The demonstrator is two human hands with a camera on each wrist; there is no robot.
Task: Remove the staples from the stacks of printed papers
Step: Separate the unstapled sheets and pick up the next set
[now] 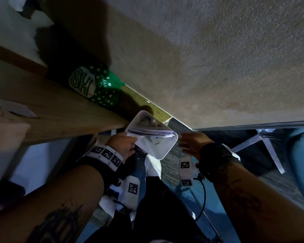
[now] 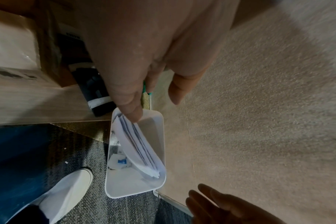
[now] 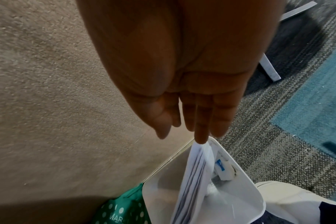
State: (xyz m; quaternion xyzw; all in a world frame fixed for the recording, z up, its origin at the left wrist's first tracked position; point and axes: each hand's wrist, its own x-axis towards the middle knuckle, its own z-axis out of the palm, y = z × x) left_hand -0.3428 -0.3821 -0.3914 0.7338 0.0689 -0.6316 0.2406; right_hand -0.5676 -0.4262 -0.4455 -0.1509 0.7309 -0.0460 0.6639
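Observation:
A bent stack of printed papers (image 1: 147,133) stands on edge inside a white plastic bin (image 1: 167,151) on the carpet. My left hand (image 1: 125,144) is at the bin's near-left end. In the left wrist view an index fingertip (image 2: 133,116) touches the upper end of the papers (image 2: 142,148), with the thumb held apart. My right hand (image 1: 188,144) hovers flat at the bin's right end, fingers straight and holding nothing. In the right wrist view a fingertip (image 3: 200,139) lies over the end of the papers (image 3: 192,174). No staple or staple remover shows.
The bin (image 2: 134,189) also holds small scraps, one with a blue mark (image 2: 122,161). A wooden desk (image 1: 60,106) stands left, a green dotted bag (image 1: 95,86) behind it. A grey felt partition (image 1: 218,58) runs along the bin. White shoe (image 2: 67,189) near; chair base (image 1: 270,146) right.

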